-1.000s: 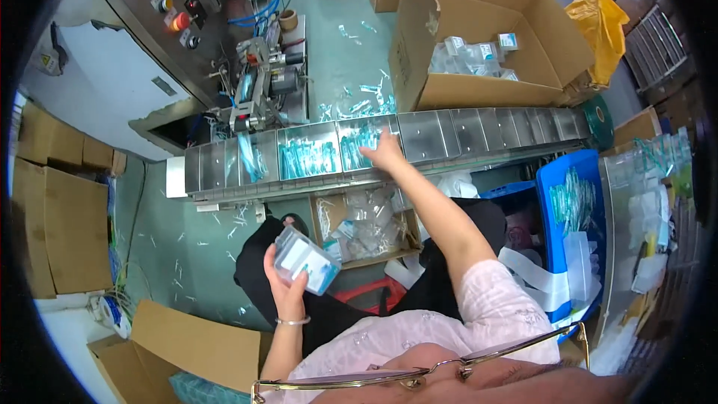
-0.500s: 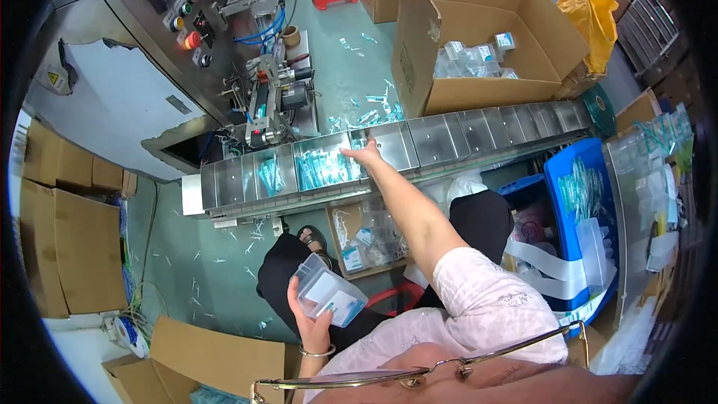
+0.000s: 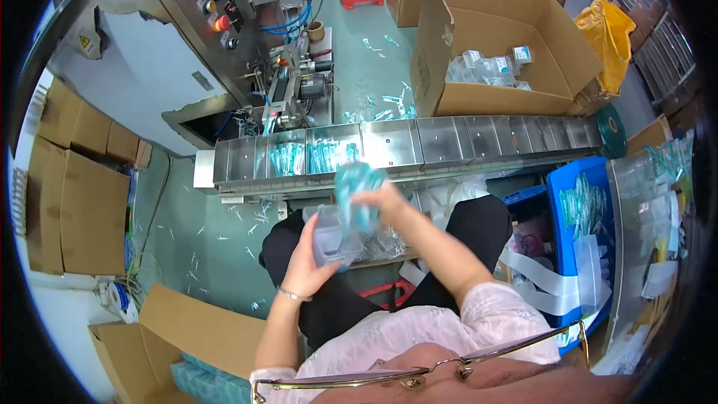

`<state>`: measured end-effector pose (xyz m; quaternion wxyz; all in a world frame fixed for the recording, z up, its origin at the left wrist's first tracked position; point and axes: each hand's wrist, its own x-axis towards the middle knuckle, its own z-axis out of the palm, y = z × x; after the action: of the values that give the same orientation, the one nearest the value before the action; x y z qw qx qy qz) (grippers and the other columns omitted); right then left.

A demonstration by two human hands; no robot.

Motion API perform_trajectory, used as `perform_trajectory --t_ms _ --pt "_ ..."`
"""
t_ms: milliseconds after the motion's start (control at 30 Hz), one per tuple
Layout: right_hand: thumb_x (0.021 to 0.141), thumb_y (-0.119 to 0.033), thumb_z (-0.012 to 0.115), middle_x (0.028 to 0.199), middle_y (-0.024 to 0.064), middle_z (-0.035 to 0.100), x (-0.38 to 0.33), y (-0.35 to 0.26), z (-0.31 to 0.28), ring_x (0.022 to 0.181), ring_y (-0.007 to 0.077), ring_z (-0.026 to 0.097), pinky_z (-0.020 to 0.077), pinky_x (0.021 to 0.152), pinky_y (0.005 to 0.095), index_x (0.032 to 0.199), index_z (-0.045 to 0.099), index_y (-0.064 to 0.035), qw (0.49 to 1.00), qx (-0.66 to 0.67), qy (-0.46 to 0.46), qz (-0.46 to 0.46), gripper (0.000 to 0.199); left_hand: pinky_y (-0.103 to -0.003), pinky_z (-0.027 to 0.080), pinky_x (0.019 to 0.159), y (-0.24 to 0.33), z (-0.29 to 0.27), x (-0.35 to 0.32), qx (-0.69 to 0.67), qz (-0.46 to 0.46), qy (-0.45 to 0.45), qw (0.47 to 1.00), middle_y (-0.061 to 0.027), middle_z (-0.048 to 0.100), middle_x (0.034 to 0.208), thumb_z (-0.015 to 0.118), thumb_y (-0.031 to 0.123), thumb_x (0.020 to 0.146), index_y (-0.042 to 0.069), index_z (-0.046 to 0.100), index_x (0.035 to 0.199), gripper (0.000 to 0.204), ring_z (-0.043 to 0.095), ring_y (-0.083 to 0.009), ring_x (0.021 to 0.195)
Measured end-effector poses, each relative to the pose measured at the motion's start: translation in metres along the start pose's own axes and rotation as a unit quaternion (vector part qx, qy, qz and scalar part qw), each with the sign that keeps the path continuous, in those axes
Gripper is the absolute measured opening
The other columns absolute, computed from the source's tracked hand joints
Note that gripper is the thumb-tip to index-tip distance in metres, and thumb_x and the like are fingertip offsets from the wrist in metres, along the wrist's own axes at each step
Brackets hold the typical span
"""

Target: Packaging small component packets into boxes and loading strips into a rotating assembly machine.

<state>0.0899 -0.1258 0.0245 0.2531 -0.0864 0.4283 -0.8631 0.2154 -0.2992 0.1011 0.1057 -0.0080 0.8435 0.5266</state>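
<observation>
My left hand (image 3: 303,265) grips a clear plastic box (image 3: 327,239), tilted above my lap. My right hand (image 3: 385,206) holds a bunch of slim teal-and-clear wrapped packets (image 3: 357,183), blurred by motion, right beside the box's upper right side. Whether any packets have entered the box cannot be made out. Beyond my hands runs a metal conveyor (image 3: 441,141) divided into compartments. Two of its left compartments hold rows of similar teal packets (image 3: 323,155); the compartments to their right show bare metal.
A control machine (image 3: 176,52) stands at the far left. Behind the conveyor, a large carton (image 3: 508,101) holds clear boxes. To the right is a blue bin (image 3: 557,202) with packets. An open carton (image 3: 202,322) sits at lower left. Loose pieces litter the floor.
My right hand has come back from the conveyor toward the box, carrying a bunch of packets. My left hand has raised and tilted the box. The packets along the conveyor have shifted.
</observation>
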Motion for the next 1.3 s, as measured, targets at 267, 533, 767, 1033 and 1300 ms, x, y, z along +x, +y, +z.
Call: perform_trajectory --t_ms 267,533,767,1033,1300 --pt "0.070 -0.042 0.069 0.114 0.0162 0.047 -0.079 0.024 0.083 0.105 0.0290 0.048 0.0384 0.088 0.0365 0.124 0.030 -0.0021 0.855 -0.401 0.019 -0.329 0.077 -0.032 0.038 0.091 0.003 0.009 -0.005 -0.026 0.142 0.007 0.989 -0.0089 0.049 0.114 0.070 0.010 0.061 0.004 0.040 0.120 0.066 0.050 -0.0219 0.103" --pt "0.079 -0.044 0.057 0.125 0.0202 0.041 -0.101 0.036 0.088 0.111 0.0367 0.045 0.0341 0.094 0.0399 0.131 0.021 -0.0005 0.862 -0.385 -0.079 -0.321 0.077 -0.033 0.036 0.092 0.013 -0.003 -0.035 -0.077 0.109 0.015 0.991 -0.0126 0.043 0.121 0.077 0.004 0.050 0.006 0.027 0.130 0.094 0.045 -0.0271 0.111" --pt "0.069 -0.048 0.063 0.134 0.0140 0.033 -0.095 -0.005 0.109 0.127 0.0368 0.024 0.0095 0.101 0.0551 0.126 0.038 -0.0137 0.696 -0.593 -0.075 -0.398 0.070 -0.031 0.041 0.086 -0.013 -0.013 -0.058 -0.045 0.145 0.117 0.981 -0.0057 0.055 0.103 0.073 -0.003 0.054 0.003 0.055 0.104 0.054 0.051 -0.0173 0.099" --pt "0.074 -0.026 0.061 0.128 0.0083 0.042 -0.085 -0.031 0.130 0.123 0.0295 0.035 0.0101 0.103 0.0514 0.119 0.050 -0.0113 0.682 -0.524 -0.276 -0.429 0.048 -0.032 0.041 0.083 -0.019 -0.022 -0.068 -0.063 0.164 0.163 0.971 -0.0109 0.055 0.100 0.069 0.005 0.057 0.003 0.057 0.100 0.045 0.053 -0.0267 0.097" --pt "0.071 -0.022 0.063 0.103 0.0062 0.057 -0.074 -0.019 0.156 0.103 0.0269 0.051 0.0341 0.090 0.0436 0.105 0.056 -0.0106 0.697 -0.603 -0.198 -0.333 0.037 -0.035 0.040 0.085 -0.019 -0.019 -0.075 0.023 0.184 0.201 0.962 -0.0138 0.051 0.107 0.071 0.006 0.059 0.003 0.052 0.108 0.052 0.049 -0.0291 0.101"
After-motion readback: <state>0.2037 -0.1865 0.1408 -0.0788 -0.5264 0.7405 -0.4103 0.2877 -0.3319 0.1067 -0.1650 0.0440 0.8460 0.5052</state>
